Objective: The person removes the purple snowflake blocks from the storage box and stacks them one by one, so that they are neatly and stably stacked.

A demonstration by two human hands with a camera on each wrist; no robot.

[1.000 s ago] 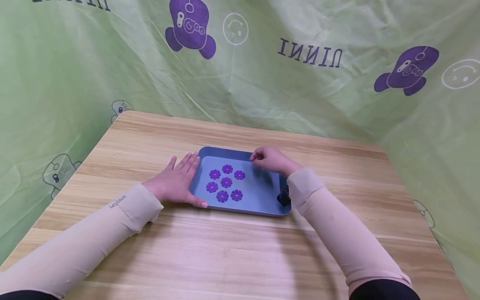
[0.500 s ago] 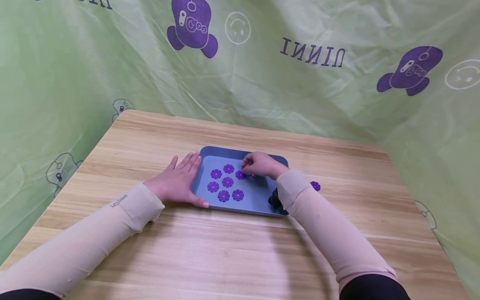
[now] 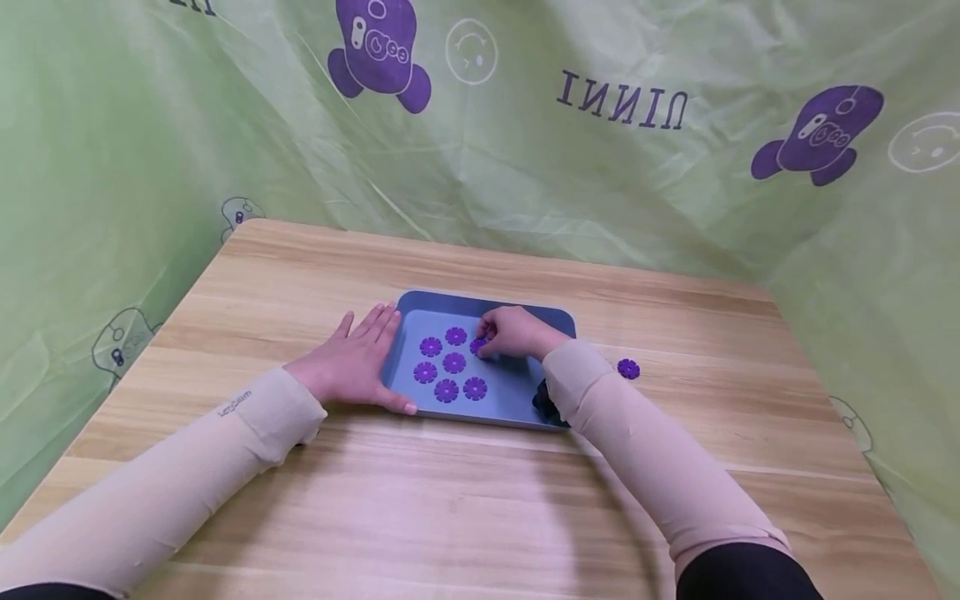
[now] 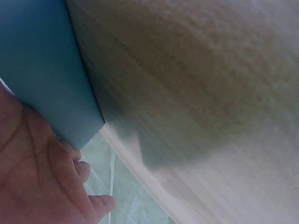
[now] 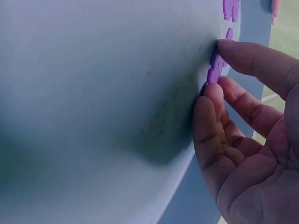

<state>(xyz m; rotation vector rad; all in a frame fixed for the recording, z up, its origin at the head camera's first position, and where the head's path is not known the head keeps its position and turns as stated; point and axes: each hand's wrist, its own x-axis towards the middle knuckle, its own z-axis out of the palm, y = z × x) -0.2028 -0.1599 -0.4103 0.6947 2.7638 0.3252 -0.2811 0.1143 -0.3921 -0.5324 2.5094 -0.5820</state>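
Observation:
A shallow blue tray (image 3: 517, 396) lies on the table and holds several flat purple snowflake discs (image 3: 453, 362) with notched rims, grouped toward its left side. My left hand (image 3: 348, 358) spreads its straight fingers along the tray's left side, the thumb at the near edge; the left wrist view shows the palm against the blue wall (image 4: 51, 65). Over the tray, my right hand (image 3: 517, 333) has thumb and fingertips on the rightmost upper snowflake disc (image 5: 215, 70), pinching it by its edges close to the tray floor. The fingers partly cover this disc in the head view.
One more purple snowflake disc (image 3: 628, 368) lies on the wooden table (image 3: 450, 508) right of the tray, beside the right sleeve. Something black (image 3: 547, 404) sits below the right cuff, over the tray's near right corner. Green printed cloth (image 3: 510, 192) hangs behind the table.
My right hand has moved left and slightly down, from the tray's back edge to the rightmost upper snowflake disc. The disc on the table has come out from behind the right sleeve. My left hand stays put.

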